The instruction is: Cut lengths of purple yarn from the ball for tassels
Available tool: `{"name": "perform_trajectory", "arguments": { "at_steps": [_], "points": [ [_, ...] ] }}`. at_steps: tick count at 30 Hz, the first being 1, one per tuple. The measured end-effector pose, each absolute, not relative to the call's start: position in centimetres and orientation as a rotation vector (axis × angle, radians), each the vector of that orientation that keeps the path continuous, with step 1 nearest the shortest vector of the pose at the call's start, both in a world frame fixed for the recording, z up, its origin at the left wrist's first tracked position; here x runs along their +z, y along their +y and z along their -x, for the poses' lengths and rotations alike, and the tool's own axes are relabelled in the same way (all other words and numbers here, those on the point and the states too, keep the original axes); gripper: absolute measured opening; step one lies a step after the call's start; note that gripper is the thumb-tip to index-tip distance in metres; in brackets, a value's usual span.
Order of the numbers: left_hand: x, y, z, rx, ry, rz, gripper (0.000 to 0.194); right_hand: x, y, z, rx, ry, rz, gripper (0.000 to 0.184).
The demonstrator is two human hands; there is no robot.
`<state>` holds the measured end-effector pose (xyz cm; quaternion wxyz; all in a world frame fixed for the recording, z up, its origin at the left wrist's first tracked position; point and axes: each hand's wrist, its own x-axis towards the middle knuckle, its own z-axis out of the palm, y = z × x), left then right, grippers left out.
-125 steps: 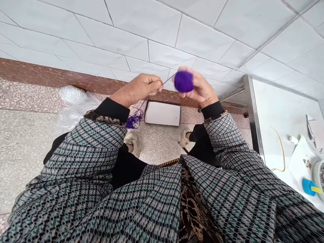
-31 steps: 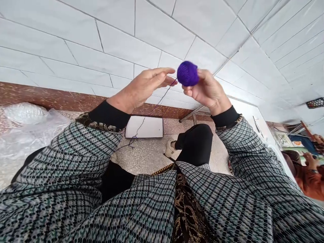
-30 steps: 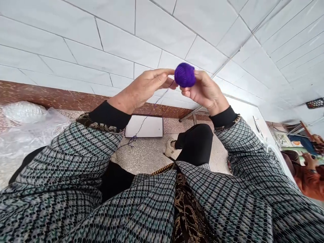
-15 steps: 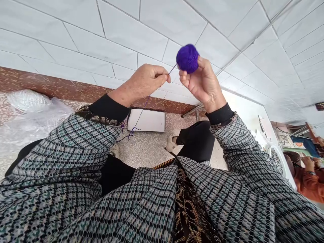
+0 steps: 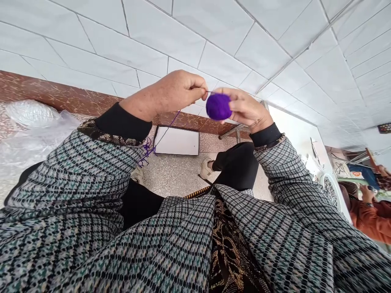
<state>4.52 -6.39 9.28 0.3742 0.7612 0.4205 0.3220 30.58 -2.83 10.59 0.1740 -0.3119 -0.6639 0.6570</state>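
Observation:
A round ball of purple yarn (image 5: 218,106), slightly blurred, sits in the fingers of my right hand (image 5: 249,108). To its left, my left hand (image 5: 175,92) pinches the yarn strand between thumb and forefinger. A short stretch of strand spans from that pinch to the top of the ball. Below my left hand the loose purple strand (image 5: 174,119) hangs down toward a tangle of purple yarn (image 5: 147,152) beside my left sleeve. Part of the tangle is hidden by the sleeve.
A white shallow box with dark edges (image 5: 177,141) lies on the speckled floor. Clear plastic wrapping (image 5: 33,130) is at the left. White tiled wall (image 5: 146,32) rises ahead. White furniture (image 5: 308,122) stands at the right, with a person in an orange sleeve (image 5: 371,219) beyond.
My right hand has turned over and brought the ball lower, with the ball now at its left side. My left hand keeps its pinch and has moved little. The tangle has shifted left.

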Motion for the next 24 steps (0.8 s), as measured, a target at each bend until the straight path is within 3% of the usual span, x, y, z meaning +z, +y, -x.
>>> {"name": "perform_trajectory", "arguments": {
  "at_steps": [4,8,12,15,19,24],
  "points": [
    [7.6,-6.0,-5.7,0.786,1.015,-1.917,0.021,12.8,-3.4,-29.0,1.359,-1.607,0.93,0.074],
    [6.4,-6.0,-6.3,0.803,0.814,-1.965,0.017,13.5,-2.7,-27.6,1.025,-1.837,1.313,0.052],
    [6.7,-5.7,-5.3,0.819,0.884,-1.924,0.022,11.4,-2.3,-29.5,1.368,-2.203,1.283,0.044],
    [6.5,-5.0,-4.9,0.787,0.927,-1.892,0.022,10.5,-2.8,-31.3,1.694,-2.09,0.988,0.059],
    [5.1,-4.4,-5.9,0.812,0.868,-1.839,0.019,11.4,-3.9,-30.3,1.494,-1.717,0.859,0.08],
    [4.0,-4.9,-7.0,0.775,0.766,-1.847,0.016,12.3,-3.5,-28.3,0.872,-1.782,1.239,0.044]
  ]
}}
